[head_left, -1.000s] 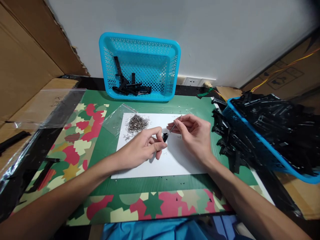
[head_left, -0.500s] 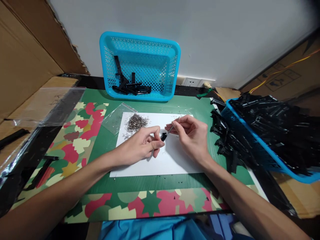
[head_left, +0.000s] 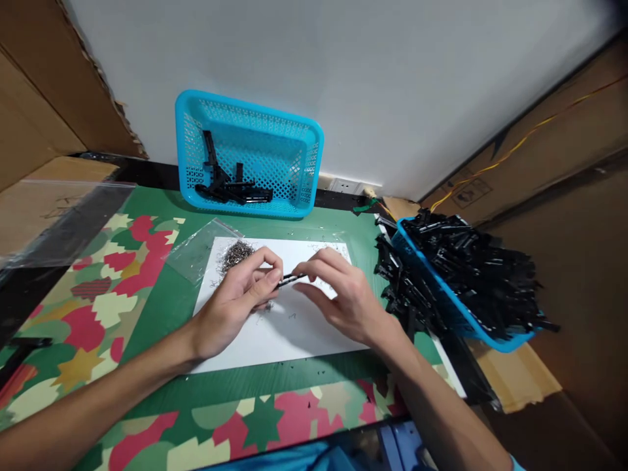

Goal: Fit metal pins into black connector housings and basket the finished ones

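Note:
My left hand [head_left: 240,297] is closed, its thumb and fingers pinching one end of a slim black plastic part [head_left: 288,280]. The part is held above a white sheet of paper [head_left: 299,333]. From the other side, the curled fingers of my right hand [head_left: 343,291] take the part's right end, with the thumb just below. Behind my left hand, a heap of tiny metal pieces [head_left: 236,254], like small springs or wires, lies on the paper. A few loose ones are scattered on the sheet.
A blue basket [head_left: 314,163] with several black parts leans against the wall. At right, another blue basket [head_left: 456,314] is heaped with black parts, more of them piled beside it [head_left: 407,281]. A clear plastic bag [head_left: 189,252] lies left of the paper on a green mat [head_left: 161,307].
The view has shifted, so things appear further left. The black part is turned lengthwise between my hands, and my right hand has closed in on it. The thin metal tool it held is no longer visible.

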Available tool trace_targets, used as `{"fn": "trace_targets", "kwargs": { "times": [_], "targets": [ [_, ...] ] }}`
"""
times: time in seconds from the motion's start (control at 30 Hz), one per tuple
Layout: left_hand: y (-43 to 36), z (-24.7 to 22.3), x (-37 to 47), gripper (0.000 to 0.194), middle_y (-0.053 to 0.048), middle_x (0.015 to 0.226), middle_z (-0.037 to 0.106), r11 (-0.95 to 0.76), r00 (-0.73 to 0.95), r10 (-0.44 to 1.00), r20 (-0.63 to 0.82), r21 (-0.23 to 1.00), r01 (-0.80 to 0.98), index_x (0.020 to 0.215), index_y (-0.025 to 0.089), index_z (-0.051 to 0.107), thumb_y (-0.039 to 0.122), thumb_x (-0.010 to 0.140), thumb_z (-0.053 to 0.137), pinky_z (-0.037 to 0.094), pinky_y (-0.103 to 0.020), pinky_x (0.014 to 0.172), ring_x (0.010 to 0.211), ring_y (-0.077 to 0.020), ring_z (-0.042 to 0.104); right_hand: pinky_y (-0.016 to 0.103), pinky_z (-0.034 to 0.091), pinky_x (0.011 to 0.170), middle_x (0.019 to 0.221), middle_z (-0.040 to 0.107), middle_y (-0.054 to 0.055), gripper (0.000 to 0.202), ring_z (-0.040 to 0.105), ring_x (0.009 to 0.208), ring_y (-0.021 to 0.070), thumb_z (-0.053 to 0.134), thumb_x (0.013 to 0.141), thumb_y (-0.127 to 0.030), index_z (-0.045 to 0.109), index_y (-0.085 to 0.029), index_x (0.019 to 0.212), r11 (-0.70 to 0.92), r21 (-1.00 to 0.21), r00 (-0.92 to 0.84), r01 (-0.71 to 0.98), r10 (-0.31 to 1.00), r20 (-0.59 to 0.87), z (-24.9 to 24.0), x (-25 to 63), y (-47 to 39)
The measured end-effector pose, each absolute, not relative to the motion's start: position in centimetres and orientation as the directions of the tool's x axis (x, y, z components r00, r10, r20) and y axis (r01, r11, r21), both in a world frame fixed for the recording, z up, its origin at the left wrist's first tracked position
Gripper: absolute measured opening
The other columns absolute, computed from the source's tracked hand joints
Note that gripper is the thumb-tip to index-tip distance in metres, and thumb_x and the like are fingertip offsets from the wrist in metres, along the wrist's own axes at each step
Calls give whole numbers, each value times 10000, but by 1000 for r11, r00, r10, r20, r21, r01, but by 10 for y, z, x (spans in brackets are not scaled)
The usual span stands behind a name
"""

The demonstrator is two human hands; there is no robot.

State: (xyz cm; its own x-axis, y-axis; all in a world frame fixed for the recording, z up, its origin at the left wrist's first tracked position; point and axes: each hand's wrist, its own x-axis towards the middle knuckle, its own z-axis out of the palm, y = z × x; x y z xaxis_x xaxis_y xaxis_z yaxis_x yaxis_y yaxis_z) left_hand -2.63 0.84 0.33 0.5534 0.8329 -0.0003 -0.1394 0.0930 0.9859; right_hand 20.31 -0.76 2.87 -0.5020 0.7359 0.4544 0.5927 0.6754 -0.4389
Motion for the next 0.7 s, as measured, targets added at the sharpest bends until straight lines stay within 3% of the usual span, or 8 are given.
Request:
{"fn": "trace_targets", "kwargs": {
  "times": [0.13, 0.23, 0.3, 0.4, 0.53, 0.7],
  "targets": [
    [6, 3, -26, 307, 67, 669, 353, 107, 599, 800, -28, 989, -98, 1064, 249, 501, 555, 1061, 507, 254, -247, 559, 609, -126, 339, 333, 460, 754, 876, 647, 70, 194, 534, 822, 195, 505, 1094, -184, 682, -173, 1015, 727, -276, -564, 628, 671, 481, 31, 198, -13],
    [6, 2, -24, 326, 38, 747, 484, 11, 554, 833, -10, 1000, 3, 1201, 262, 491, 558, 1073, 442, 319, -262, 608, 654, -145, 401, 348, 457, 764, 874, 669, 73, 195, 548, 836, 211, 505, 1077, -161, 675, -191, 984, 662, -258, -500, 704, 719, 482, 39, 202, -24],
    [9, 0, -24, 358, 13, 843, 556, -78, 489, 872, 34, 994, 71, 1268, 257, 488, 550, 1079, 407, 343, -273, 630, 644, -138, 406, 357, 469, 771, 876, 671, 66, 158, 574, 841, 220, 546, 1052, -174, 675, -213, 968, 544, -296, -363, 785, 791, 493, 46, 214, -35],
    [13, -3, -24, 375, 0, 855, 563, -174, 405, 908, 109, 977, 127, 1214, 228, 540, 544, 1077, 392, 342, -270, 602, 628, -136, 410, 355, 487, 748, 860, 657, 53, 131, 607, 806, 222, 591, 1025, -239, 685, -235, 933, 273, -369, -42, 888, 849, 527, 57, 248, -55],
    [15, -5, -27, 363, 3, 792, 552, -258, 400, 903, 157, 943, 212, 1062, 219, 619, 520, 1068, 416, 368, -265, 607, 682, -159, 488, 351, 465, 690, 803, 680, 52, 184, 620, 710, 227, 654, 964, -377, 708, -219, 887, -90, -310, 269, 947, 752, 602, 64, 308, -85],
    [13, -7, -28, 375, 12, 764, 540, -305, 445, 883, 149, 902, 304, 1030, 217, 656, 506, 1068, 421, 374, -286, 644, 668, -162, 492, 322, 420, 602, 684, 695, 41, 252, 628, 602, 221, 620, 932, -418, 740, -228, 820, -321, -247, 393, 914, 853, 344, 48, 339, -104]
  ]
}}
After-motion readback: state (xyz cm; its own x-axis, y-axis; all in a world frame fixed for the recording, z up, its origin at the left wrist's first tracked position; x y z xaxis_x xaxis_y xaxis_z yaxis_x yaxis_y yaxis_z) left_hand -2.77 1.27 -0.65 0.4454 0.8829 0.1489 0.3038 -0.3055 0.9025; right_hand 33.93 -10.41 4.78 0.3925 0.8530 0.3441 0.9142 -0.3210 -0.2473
